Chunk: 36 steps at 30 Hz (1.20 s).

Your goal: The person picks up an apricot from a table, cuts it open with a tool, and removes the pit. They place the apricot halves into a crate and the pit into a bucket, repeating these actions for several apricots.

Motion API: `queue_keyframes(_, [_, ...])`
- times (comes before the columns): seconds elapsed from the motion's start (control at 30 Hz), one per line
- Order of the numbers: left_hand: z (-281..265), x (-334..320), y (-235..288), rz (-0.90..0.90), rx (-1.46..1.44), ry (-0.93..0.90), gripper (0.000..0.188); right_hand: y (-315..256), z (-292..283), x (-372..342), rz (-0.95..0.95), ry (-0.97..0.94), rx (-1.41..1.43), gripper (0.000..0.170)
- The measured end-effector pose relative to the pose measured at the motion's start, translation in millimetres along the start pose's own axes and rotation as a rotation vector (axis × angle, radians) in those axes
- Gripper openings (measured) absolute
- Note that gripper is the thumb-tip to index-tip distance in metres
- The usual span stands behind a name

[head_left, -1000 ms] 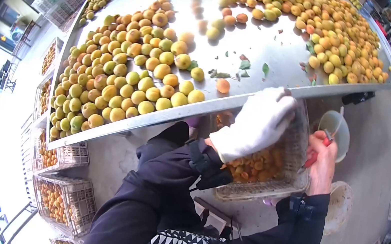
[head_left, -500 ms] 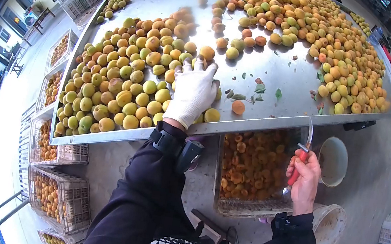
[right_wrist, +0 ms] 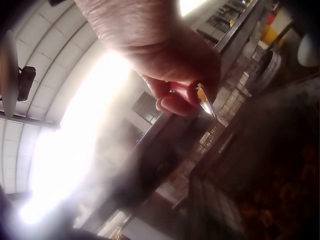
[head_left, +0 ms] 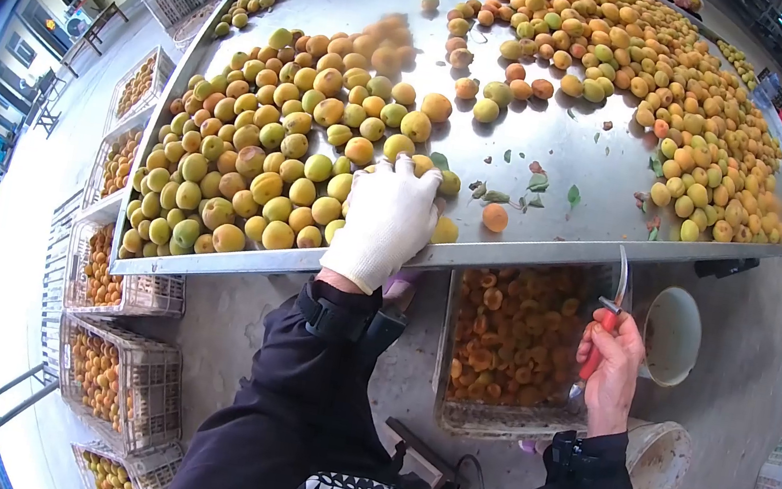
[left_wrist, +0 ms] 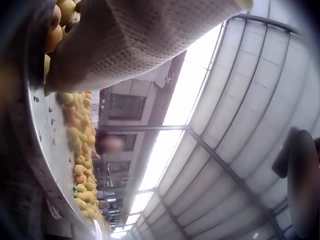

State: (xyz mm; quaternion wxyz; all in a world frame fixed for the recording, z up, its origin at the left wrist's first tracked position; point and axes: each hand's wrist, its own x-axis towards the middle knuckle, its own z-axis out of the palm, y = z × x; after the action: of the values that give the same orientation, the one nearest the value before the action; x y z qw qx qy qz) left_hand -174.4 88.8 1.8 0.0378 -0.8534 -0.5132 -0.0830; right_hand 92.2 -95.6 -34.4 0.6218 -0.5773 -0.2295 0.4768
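Note:
Apricots [head_left: 267, 188] in yellow, green and orange lie spread over the left part of a metal table [head_left: 536, 155]. My left hand [head_left: 382, 221], in a white knitted glove, reaches over the table's front edge onto their right side. Its fingers bend down among the fruit, and the fingertips are hidden; I cannot tell whether they hold an apricot. In the left wrist view the glove [left_wrist: 125, 45] fills the top. My bare right hand [head_left: 612, 374] grips a red-handled knife [head_left: 623, 276] in front of the table, its curved blade pointing up towards the edge.
Below the table edge stands a crate [head_left: 506, 422] full of halved apricots [head_left: 514, 334]. Two pale buckets, one [head_left: 672, 337] behind the other [head_left: 659, 467], stand right of it. Crates of apricots [head_left: 122, 387] line the left side. A bigger apricot heap [head_left: 631, 58] covers the table's far right.
My left hand has gone from above the crate to the apricots on the left, its fingers now bending down among them. The right hand has lowered slightly, with the knife turned blade up.

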Motion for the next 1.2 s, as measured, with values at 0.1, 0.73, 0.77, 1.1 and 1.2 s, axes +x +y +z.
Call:
queue_keyframes(0.1, [-3, 1, -2, -0.007, -0.012, -0.01, 0.024, -1, 1, 0, 0.001, -0.001, 0.005, 0.016])
queue_keyframes(0.73, [22, 43, -88, -0.451, -0.135, 0.071, 0.032, -5, -1, -5, 0.017, -0.018, 0.026, 0.015])
queue_keyframes(0.77, [26, 45, -91, -0.483, -0.135, 0.066, 0.034, -5, -1, -5, 0.017, -0.016, 0.026, 0.015])
queue_keyframes(1.1, [23, 48, -96, -0.548, -0.139, 0.081, 0.034, -2, -4, -4, 0.012, -0.025, 0.035, 0.015])
queue_keyframes(1.2, [28, 47, -100, -0.508, -0.11, 0.06, 0.033, -1, -3, -5, 0.028, -0.023, 0.03, 0.017])
